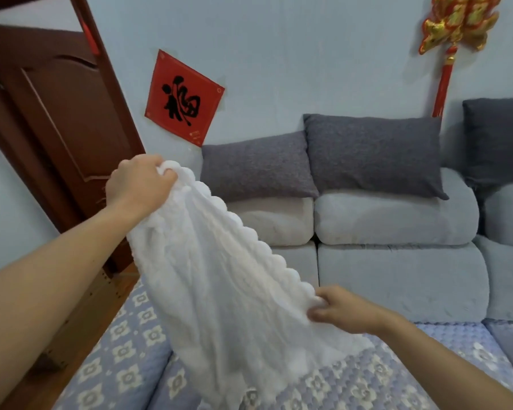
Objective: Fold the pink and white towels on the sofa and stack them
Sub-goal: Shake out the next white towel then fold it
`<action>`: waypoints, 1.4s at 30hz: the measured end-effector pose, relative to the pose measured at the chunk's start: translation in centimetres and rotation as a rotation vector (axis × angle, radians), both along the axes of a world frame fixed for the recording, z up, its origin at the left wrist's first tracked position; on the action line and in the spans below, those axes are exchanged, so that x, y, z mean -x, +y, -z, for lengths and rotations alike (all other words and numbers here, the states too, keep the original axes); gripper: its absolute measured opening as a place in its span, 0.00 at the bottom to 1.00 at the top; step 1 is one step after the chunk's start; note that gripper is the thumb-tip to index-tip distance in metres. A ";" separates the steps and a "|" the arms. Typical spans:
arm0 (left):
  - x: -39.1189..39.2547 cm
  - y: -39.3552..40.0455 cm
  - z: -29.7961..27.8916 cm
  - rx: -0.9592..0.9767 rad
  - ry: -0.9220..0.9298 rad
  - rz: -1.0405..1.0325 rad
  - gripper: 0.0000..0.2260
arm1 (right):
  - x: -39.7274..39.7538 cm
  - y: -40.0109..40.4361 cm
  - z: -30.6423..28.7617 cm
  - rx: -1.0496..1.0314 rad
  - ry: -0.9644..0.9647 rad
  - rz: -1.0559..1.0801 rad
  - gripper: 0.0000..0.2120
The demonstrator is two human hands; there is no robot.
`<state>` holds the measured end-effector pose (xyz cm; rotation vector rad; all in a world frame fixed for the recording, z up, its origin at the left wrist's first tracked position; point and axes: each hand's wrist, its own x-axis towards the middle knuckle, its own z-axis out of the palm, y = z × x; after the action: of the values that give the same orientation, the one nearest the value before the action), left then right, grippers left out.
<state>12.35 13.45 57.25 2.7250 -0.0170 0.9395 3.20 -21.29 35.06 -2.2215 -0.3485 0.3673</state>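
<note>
1. Your left forearm (pixel 42 291) sits closest to the lens, crossing the lower left of the frame and rising toward the centre left.
2. Your left hand (pixel 139 184) is at centre left, fingers curled tight around one bunched corner of the white towel (pixel 219 291), which it holds up high.
3. Your right hand (pixel 341 312) is lower, at centre right, with thumb and fingers pinching the towel's scalloped edge.
4. Between your two hands that scalloped edge runs as a diagonal line from upper left down to lower right, and the rest of the cloth hangs below it in loose folds.
5. Along the lower centre of the frame the towel's bottom part touches the sofa seat cover (pixel 125 365), a blue quilted fabric with white flower shapes.
6. Behind the towel, across the right half of the frame, you see the sofa's pale blue back cushions (pixel 397 220).
7. Two dark grey pillows (pixel 373 152) lean on top of those cushions against the wall, and a third shows partly at the right edge.
8. On the pale wall at upper centre hangs a red square paper (pixel 184 99) with a black character.
9. At the upper right a red and gold ornament (pixel 456 22) hangs with a red tassel below it.
10. A dark brown wooden door (pixel 57 113) fills the upper left.
</note>
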 end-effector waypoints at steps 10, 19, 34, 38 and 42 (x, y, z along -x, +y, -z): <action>-0.5 3.3 5.1 0.283 0.138 -0.249 0.13 | -0.2 -5.8 4.4 0.055 0.092 0.247 0.08; -0.5 3.2 8.2 0.185 0.290 -0.274 0.16 | -0.2 -9.5 3.3 -0.775 -0.015 0.827 0.05; -0.2 6.1 10.3 0.435 1.182 0.086 0.19 | 0.1 -16.8 -1.3 -0.485 -0.200 0.995 0.20; 1.2 3.2 11.8 0.348 1.142 0.080 0.16 | 0.1 -16.9 1.2 -0.412 -0.126 1.124 0.19; 0.8 2.0 13.1 0.102 0.896 0.044 0.20 | -0.1 -14.6 2.6 -0.138 -0.080 1.027 0.22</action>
<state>11.55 15.49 44.16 2.7731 0.1328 -0.3331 3.31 -35.92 32.46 -1.9808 0.7007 -0.2950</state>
